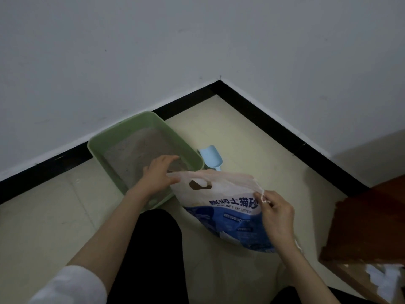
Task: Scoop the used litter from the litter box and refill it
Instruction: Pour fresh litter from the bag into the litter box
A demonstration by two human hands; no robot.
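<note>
The litter box [144, 137] sits beneath the left hand [158, 175], which grips the litter bag [230, 207] top edge. The right hand [277, 212] pinches its string [262, 195].

The setting is showing a room corner in a home. Plain white walls [197, 40] are meeting above a black baseboard [263, 110], and pale floor tiles [252, 150] are covering the ground. A green litter box [114, 137] and a blue scoop [211, 155] are sitting on the floor, with brown wooden furniture [368, 220] standing nearby.
</note>
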